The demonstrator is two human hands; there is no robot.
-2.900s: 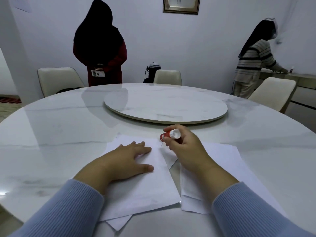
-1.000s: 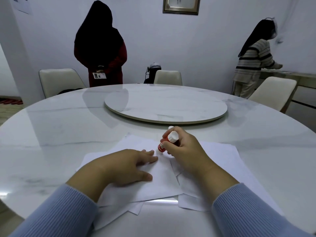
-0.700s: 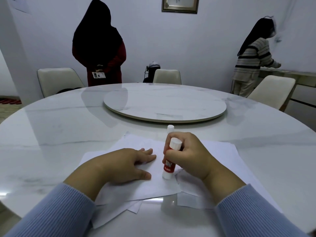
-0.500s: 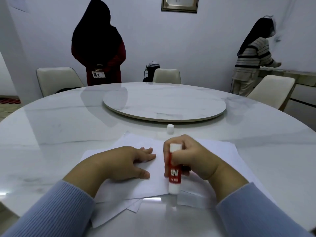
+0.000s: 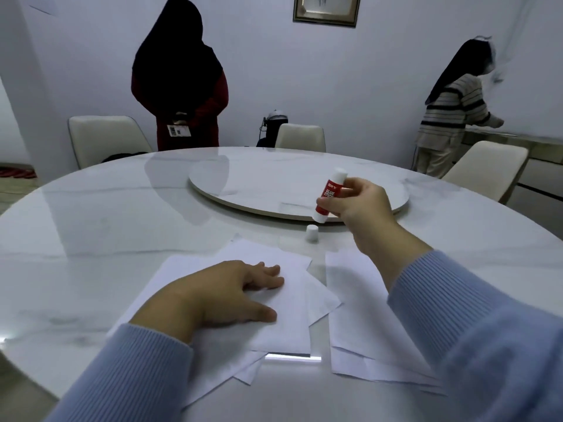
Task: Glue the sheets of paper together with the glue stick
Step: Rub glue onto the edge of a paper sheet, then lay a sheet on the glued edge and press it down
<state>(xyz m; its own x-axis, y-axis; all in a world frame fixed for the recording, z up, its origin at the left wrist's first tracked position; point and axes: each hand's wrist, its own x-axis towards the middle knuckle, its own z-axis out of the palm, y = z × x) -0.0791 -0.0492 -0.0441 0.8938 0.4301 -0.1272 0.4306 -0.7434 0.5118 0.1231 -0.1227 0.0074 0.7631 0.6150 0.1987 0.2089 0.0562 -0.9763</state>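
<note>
White marble is filling most of the view: a round table [image 5: 91, 226] with a raised turntable [image 5: 259, 184] at its centre, pale chairs around it, and two people standing by the far wall with their backs turned.

Near the front edge, loose sheets of paper are lying in two overlapping piles. The left hand [image 5: 219, 293] is resting flat and spread on the left pile [image 5: 283, 324], pinning it down. The right pile [image 5: 359, 324] is sitting just beside it, untouched. The right hand [image 5: 359, 205] is hovering above the table beyond the paper, fingers closed around the red-and-white glue stick [image 5: 330, 193], which is tilting with its lower end pointing down toward the small white cap [image 5: 312, 233] standing on the table just below.

Judging by the look of things, the stick is light, rigid and smooth, so a firm pinch around the middle of the barrel is serving well. The paper is thin and limp, likely to slide on polished marble and wrinkle under a dragging stick, so it is wanting a flat palm holding it near the edge being glued.
</note>
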